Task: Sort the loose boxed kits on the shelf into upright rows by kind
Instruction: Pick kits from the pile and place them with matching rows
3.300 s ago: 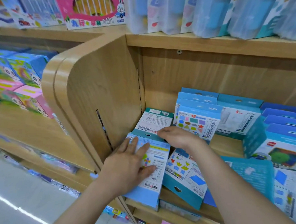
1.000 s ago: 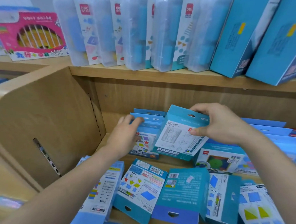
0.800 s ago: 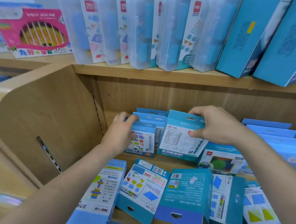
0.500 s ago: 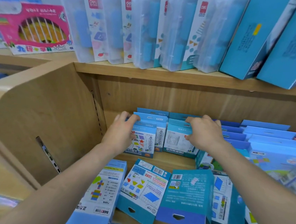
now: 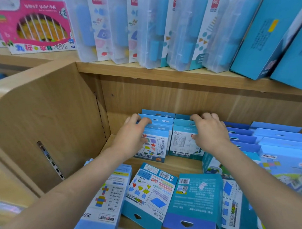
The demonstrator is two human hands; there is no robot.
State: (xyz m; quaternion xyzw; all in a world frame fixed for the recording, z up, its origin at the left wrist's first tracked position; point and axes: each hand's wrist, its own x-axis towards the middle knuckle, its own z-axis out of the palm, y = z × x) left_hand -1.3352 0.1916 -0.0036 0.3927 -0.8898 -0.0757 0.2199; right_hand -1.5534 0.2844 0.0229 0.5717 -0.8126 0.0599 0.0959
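Blue boxed kits fill a wooden shelf. At the back left stands an upright row of shape kits; my left hand grips the front box's top left corner. Beside it stands a white-fronted drawing kit, and my right hand rests on its top edge with fingers curled over it. Several loose kits lie flat along the front edge: a cube-net kit, a tangram kit and a teal box lying back-side up.
More upright blue kits stand in rows at the back right. A curved wooden side panel closes the shelf on the left. The upper shelf carries clear plastic cases, tall blue boxes and a pink abacus box.
My right hand carried the white-fronted drawing kit down and back, standing it upright beside the shape kit row. My left hand stayed on the shape kits.
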